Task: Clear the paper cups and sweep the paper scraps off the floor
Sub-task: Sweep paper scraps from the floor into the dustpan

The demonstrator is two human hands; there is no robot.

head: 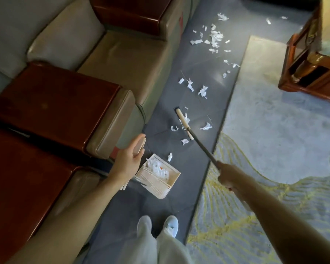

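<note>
Dozens of paper scraps [203,91] along floor's [160,202] sofa [122,54] edge, likely featherlight; right hand [228,177] grips broom [202,147], left hand [129,161] holds dustpan handle [139,147].

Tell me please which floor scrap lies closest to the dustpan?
The lone scrap beyond the dustpan's far corner; the rest lie by the broom head or farther.

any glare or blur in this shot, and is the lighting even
Head view: lighting is uneven, with a bright patch on the rug and soft glare on the floor tiles; the right hand on the broom sits in shadow; wide-angle distortion bends the sofa edges; far paper scraps look soft.
</note>
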